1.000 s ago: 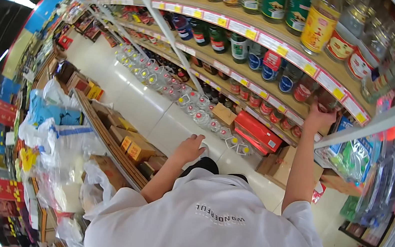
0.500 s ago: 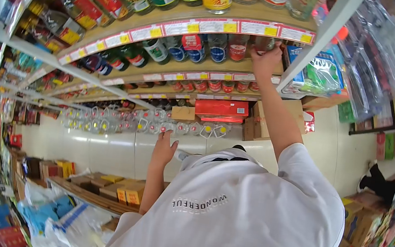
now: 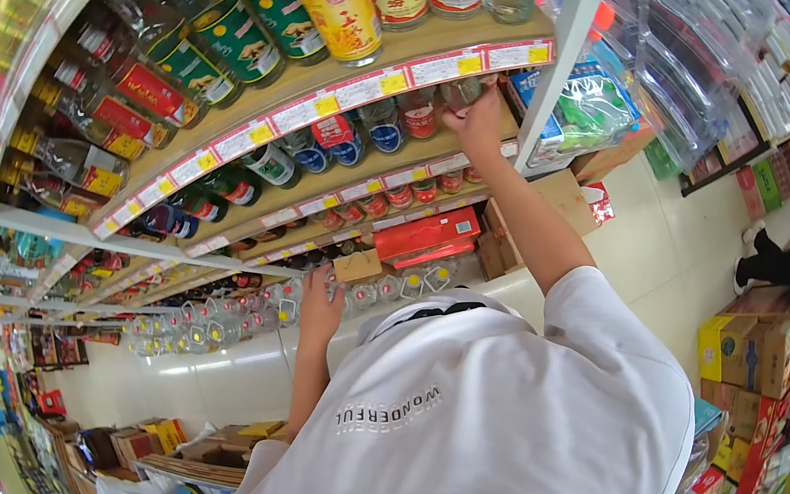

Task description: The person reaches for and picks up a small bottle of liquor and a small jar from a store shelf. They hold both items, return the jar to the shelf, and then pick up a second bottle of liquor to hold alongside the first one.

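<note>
My right hand reaches into the second shelf and is wrapped round a clear glass bottle at the right end of the row. That bottle's upper part is hidden behind the shelf edge. Beside it stands a bottle with a red label, then one with a blue label. Lower down, my left hand hangs with its fingers apart and nothing in them. It is nearest to a small cardboard box and the clear plastic jugs on the floor.
Larger bottles, including a yellow-labelled one, fill the top shelf above price tags. A white upright post stands right of my hand. A red box lies below the shelves. Another person's dark-trousered leg shows at far right.
The view has turned, so the shelves appear tilted and shifted left. My right hand stays at the clear bottle. My left hand now appears lower, beside the cardboard box.
</note>
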The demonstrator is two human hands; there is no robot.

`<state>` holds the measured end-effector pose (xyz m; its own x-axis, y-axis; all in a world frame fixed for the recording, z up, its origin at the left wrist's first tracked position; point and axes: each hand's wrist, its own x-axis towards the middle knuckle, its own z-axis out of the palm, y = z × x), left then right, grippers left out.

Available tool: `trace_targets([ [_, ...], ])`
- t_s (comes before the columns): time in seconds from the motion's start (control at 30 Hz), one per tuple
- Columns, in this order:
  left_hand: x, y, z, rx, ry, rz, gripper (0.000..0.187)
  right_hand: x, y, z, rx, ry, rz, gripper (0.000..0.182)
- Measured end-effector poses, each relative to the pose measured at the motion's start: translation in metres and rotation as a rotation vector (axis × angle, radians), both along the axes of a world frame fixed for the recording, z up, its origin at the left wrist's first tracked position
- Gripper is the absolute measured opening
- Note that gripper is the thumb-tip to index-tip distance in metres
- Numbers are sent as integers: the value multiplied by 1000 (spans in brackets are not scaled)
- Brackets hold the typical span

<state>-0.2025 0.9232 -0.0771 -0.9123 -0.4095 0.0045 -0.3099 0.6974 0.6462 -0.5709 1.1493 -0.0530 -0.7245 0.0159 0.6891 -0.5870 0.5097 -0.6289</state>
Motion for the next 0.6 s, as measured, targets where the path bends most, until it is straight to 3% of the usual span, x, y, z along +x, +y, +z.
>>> trace_targets([
  [0.17, -30, 24, 10, 107, 29, -95, 41, 10, 12, 12, -106, -265, 137, 70],
  [0.3, -54, 59, 10, 219, 63, -165, 40, 33, 31, 28, -56, -253, 191, 62],
  [0.4, -79, 87, -2, 480, 24, -244, 40, 54, 47, 29, -96, -406, 226, 60],
  [0.43, -86, 106, 19, 684, -75, -204, 39, 61, 53, 25, -112, -457, 239, 60],
  [0.5, -104, 130, 13, 819, 68, -276, 43, 76, 65, 19, -121, -649, 288, 66],
  [0.6, -131, 174, 33, 1375, 94, 15, 53, 103, 84, 23, -271, -786, 408, 71],
])
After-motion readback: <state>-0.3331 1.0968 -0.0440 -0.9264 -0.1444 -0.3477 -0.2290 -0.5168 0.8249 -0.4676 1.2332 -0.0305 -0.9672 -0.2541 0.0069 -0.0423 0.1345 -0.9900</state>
